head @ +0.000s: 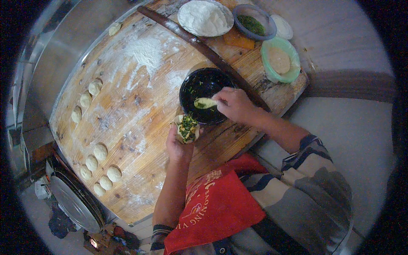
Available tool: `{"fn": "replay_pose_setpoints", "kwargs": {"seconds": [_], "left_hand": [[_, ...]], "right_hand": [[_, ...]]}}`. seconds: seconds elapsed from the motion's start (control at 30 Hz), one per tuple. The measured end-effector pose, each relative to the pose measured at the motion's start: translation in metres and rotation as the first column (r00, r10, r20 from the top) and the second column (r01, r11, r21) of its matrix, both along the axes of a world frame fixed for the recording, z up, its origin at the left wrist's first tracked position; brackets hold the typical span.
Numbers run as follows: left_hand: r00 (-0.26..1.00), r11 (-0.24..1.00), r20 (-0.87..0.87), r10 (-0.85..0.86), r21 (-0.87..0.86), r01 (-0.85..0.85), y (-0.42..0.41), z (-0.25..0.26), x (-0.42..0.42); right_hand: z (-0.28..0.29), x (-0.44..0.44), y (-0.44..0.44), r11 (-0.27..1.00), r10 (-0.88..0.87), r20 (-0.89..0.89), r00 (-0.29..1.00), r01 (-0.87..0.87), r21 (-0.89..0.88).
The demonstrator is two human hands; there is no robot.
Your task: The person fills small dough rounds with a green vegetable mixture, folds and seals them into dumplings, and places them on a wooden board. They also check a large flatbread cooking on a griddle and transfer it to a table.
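My left hand (180,148) cups a round dough wrapper (180,137) in front of me. A mound of chopped green and yellow filling (188,126) sits on the wrapper. Just beyond it stands a black bowl (191,79), its inside mostly dark with a few green bits on the wall. My right hand (234,103) holds a pale yellow-green spoon (205,102) over the bowl. Some dark green filling shows in the spoon's hollow. The handle end is hidden inside my fingers.
A long dark rolling pin (220,62) lies diagonally behind the bowl. Flour (145,54) dusts the wooden board (159,105). Several dough pieces (91,162) lie along the left. At the back are a bowl of flour (205,17), a tub of chopped greens (251,25) and a green-rimmed bowl (296,62).
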State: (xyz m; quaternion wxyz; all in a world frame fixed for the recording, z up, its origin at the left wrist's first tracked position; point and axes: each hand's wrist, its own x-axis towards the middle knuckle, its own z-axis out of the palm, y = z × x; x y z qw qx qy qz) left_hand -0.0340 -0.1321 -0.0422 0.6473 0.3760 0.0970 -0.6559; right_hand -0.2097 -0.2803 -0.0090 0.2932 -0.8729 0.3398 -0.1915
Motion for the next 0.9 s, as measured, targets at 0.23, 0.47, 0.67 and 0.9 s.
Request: {"fn": "replay_pose_setpoints", "kwargs": {"seconds": [0.23,0.47,0.67,0.9], "left_hand": [[1.000,1.000,0.017,-0.005,0.007,0.005,0.000,0.002,0.002],[1.000,1.000,0.010,0.011,0.011,-0.011,-0.005,0.003,0.003],[1.000,1.000,0.021,0.017,-0.012,-0.017,-0.004,0.003,0.002],[1.000,0.999,0.009,0.024,-0.028,-0.024,-0.001,0.009,0.000]], "right_hand": [[-0.024,0.017,-0.015,0.923,-0.027,-0.191,0.981,-0.049,-0.382],[-0.019,0.017,0.025,0.982,0.147,-0.185,0.972,-0.166,-0.092],[0.000,0.017,0.036,0.996,0.091,-0.067,0.994,-0.092,-0.014],[0.027,0.019,0.049,0.999,0.033,-0.034,0.999,-0.033,0.010]]}}
